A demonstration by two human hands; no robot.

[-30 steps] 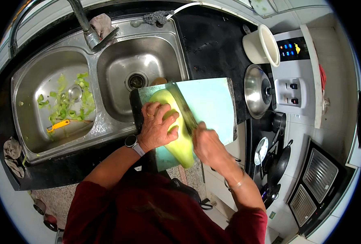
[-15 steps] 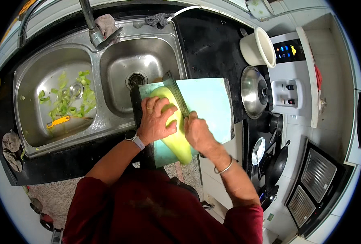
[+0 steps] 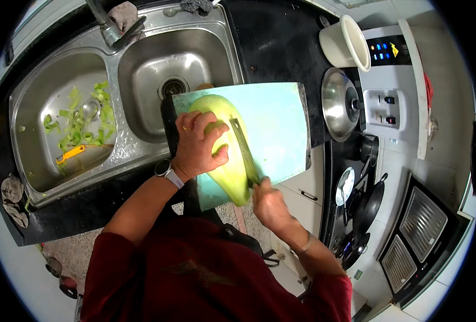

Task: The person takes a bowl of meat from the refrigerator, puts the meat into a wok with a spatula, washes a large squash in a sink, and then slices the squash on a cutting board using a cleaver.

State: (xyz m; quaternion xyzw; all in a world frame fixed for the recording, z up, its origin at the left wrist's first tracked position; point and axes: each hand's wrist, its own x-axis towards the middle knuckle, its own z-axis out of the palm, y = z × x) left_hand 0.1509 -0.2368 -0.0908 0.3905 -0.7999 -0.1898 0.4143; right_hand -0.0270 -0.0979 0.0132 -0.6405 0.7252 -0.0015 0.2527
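Observation:
A peeled, pale green gourd (image 3: pixel 226 174) lies lengthwise on the light turquoise cutting board (image 3: pixel 275 123), its wide end far and its narrow end near me. My left hand (image 3: pixel 200 145) presses on the gourd's left side with bent fingers, holding it against the board. My right hand (image 3: pixel 273 205) is closed round the handle of a kitchen knife (image 3: pixel 243 147). The knife's blade runs along the right side of the gourd, touching or very near it; whether it has cut in cannot be made out. The handle is mostly hidden in my fist.
Left of the board is a double steel sink (image 3: pixel 114 96); green peelings (image 3: pixel 82 121) and a yellow-handled peeler (image 3: pixel 71 154) lie in its left basin. To the right stand a cream bucket (image 3: pixel 337 45), a pot lid (image 3: pixel 337 104), a white water dispenser (image 3: pixel 383 107) and a black wok (image 3: pixel 369 206).
My right hand has drawn the knife nearer to me, so its tip has come back from beyond the gourd's far end to beside its middle. The left hand still holds the gourd.

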